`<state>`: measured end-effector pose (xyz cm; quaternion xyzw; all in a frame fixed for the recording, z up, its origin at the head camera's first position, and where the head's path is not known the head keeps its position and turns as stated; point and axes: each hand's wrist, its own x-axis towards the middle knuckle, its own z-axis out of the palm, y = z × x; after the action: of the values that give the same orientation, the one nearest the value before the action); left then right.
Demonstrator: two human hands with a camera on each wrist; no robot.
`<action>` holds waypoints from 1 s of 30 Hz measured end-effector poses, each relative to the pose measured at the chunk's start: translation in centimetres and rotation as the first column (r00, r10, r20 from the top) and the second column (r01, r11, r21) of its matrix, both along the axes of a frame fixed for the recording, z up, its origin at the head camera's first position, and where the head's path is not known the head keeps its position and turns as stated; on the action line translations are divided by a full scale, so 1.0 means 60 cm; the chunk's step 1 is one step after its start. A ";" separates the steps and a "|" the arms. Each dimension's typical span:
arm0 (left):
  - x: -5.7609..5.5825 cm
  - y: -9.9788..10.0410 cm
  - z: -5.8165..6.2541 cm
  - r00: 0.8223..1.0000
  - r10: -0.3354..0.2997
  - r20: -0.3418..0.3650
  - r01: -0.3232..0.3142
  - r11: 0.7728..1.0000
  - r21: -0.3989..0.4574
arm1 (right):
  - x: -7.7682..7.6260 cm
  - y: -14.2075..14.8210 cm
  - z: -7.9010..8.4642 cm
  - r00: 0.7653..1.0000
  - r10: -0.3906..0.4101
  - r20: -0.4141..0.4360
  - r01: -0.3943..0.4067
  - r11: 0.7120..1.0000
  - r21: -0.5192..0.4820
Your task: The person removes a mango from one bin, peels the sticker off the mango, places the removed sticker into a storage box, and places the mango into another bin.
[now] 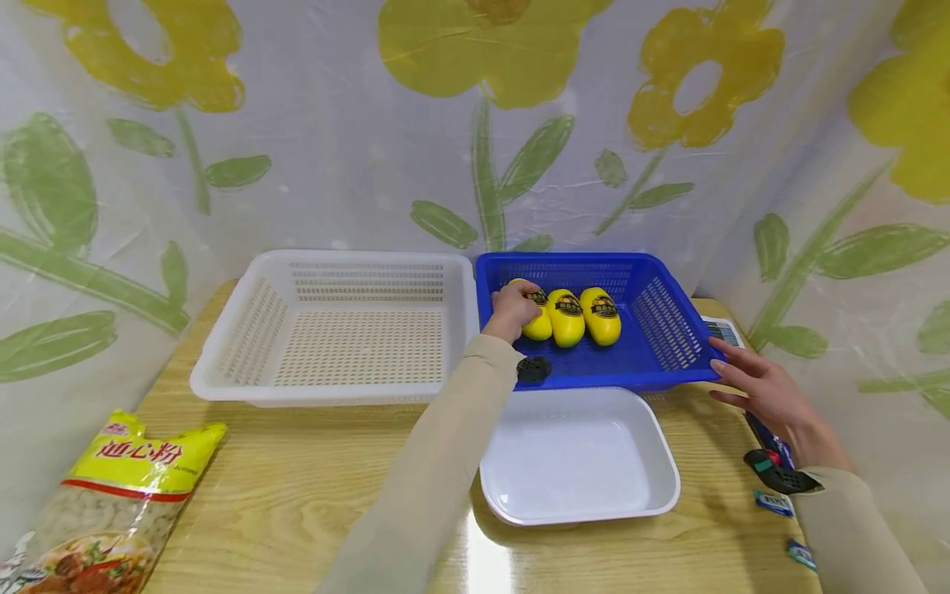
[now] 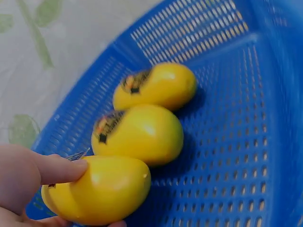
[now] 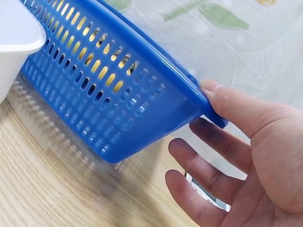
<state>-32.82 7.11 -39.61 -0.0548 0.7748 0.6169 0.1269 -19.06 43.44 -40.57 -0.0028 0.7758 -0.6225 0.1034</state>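
Observation:
Three yellow mangoes with dark printed labels lie side by side in a blue plastic basket (image 1: 646, 363). My left hand (image 1: 512, 312) grips the leftmost mango (image 2: 102, 191), its thumb on top and other fingertips showing underneath. Beside that one are the middle mango (image 1: 567, 320) and the right mango (image 1: 601, 318). At the basket's right front corner, my right hand (image 3: 255, 156) pinches the rim between thumb and index finger. The other right fingers hang loosely below the rim.
A white perforated basket (image 1: 334, 393) stands left of the blue one. In front sits a white dish (image 1: 579, 458). A yellow-topped food bag (image 1: 119, 503) lies at the front left. Small packets (image 1: 773, 502) lie along the table's right edge. A flowered curtain (image 1: 334, 165) hangs behind.

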 end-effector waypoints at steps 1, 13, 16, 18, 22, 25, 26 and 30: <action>0.001 -0.001 0.002 1.000 -0.003 0.007 0.003 0.999 0.041 | 0.000 0.000 0.001 1.000 0.001 -0.001 -0.001 1.000 -0.003; 0.023 -0.038 0.029 0.990 -0.140 0.007 0.129 0.929 0.347 | 0.005 -0.003 0.002 1.000 0.019 -0.018 -0.019 0.999 -0.048; 0.033 -0.050 0.038 0.986 -0.161 -0.049 0.168 0.915 0.367 | 0.004 -0.003 0.001 0.999 0.027 -0.018 -0.028 0.997 -0.068; 0.041 -0.058 0.045 0.979 -0.182 -0.092 0.203 0.907 0.370 | 0.004 -0.003 0.002 1.000 0.027 -0.014 -0.028 0.998 -0.060; 0.061 -0.079 0.058 0.959 -0.224 -0.172 0.272 0.896 0.350 | 0.004 -0.001 0.002 1.000 0.023 0.000 -0.023 1.000 -0.019; 0.082 -0.103 0.068 0.937 -0.263 -0.231 0.325 0.897 0.299 | 0.004 0.000 0.002 1.000 0.020 0.003 -0.020 1.000 -0.013; 0.091 -0.113 0.072 0.928 -0.278 -0.249 0.344 0.895 0.284 | 0.005 0.000 0.001 1.000 0.021 0.003 -0.021 1.000 -0.017; 0.134 -0.158 0.082 0.897 -0.322 -0.303 0.391 0.897 0.204 | 0.007 0.001 -0.001 1.000 0.023 -0.007 -0.023 0.999 -0.033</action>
<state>-24.76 -2.35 -34.70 0.1881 0.6938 0.6805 0.1415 -18.62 43.52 -40.60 -0.0154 0.7655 -0.6341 0.1079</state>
